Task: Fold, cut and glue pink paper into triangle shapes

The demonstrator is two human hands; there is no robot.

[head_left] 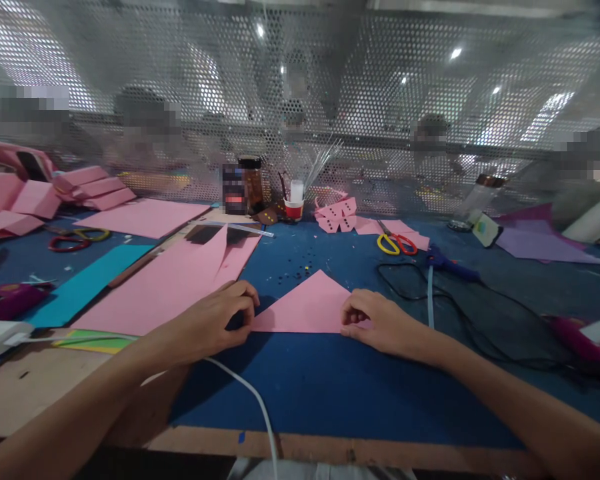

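Note:
A pink paper triangle (307, 305) lies on the blue work mat, its long edge toward me and its point away. My left hand (225, 315) pinches its left corner between thumb and fingers. At the opposite corner, my right hand (373, 319) is closed on the paper, the fingers curled over it. Left of the triangle, partly behind my left forearm, are larger pink paper sheets (165, 287), one with a corner lifted. Small dark bits (300, 267) are scattered just beyond the triangle's tip.
Scissors with yellow and red handles (397, 241) lie beyond my right hand, near a blue glue gun (450, 263) with a black cord. A white cable (260, 393) crosses the front edge. A red-and-white cup (294, 209) stands before the perforated metal screen (370, 100).

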